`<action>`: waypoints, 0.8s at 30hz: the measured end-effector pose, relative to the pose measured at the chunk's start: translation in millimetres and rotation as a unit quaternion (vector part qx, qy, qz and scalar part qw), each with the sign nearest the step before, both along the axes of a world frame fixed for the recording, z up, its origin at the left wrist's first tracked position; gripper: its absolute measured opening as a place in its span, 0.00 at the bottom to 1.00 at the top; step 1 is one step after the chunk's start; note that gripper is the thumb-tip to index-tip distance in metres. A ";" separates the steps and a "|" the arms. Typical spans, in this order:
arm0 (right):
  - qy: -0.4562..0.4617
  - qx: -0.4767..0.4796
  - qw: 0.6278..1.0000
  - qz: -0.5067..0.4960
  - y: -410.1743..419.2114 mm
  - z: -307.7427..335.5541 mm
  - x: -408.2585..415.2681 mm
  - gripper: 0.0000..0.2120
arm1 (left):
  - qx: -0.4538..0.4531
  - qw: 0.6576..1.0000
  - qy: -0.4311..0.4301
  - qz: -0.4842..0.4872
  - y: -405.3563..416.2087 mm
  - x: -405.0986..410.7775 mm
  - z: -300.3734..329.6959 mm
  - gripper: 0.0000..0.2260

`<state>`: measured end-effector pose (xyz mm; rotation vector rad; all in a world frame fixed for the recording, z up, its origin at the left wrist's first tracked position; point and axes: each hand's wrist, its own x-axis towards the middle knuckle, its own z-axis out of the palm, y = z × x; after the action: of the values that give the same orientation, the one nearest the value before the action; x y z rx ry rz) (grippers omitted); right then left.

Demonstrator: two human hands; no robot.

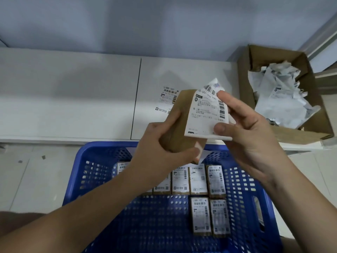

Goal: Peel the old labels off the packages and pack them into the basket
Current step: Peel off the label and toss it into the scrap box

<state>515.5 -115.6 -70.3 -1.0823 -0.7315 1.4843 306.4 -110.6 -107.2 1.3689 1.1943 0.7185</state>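
Above the blue basket (76,179), the left hand (160,143) grips a brown package (180,117); right-hand (249,136) fingers (226,99) pinch its half-peeled label (204,115).

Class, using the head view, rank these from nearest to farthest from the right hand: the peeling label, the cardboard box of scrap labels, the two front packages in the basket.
1. Label: pinched in the right hand itself.
2. Cardboard box: to the hand's right, on the shelf.
3. Two front packages: below, in the blue basket.
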 end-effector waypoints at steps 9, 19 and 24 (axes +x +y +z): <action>0.002 0.001 1.000 0.004 2.5 -0.9 2.1 0.37 | 0.032 0.999 0.005 0.012 2.3 5.2 2.6 0.25; -0.068 0.001 0.994 0.087 -2.7 -3.8 -0.9 0.38 | -0.009 0.991 -0.067 -0.113 27.9 -7.8 7.2 0.63; -0.055 0.013 0.995 0.084 -4.2 -0.9 1.5 0.36 | -0.024 0.986 -0.034 -0.161 42.4 -21.9 20.2 0.53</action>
<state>517.0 -119.8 -71.3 -1.1119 -0.9356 1.5616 284.5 -68.3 -87.0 1.4433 0.9015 0.4989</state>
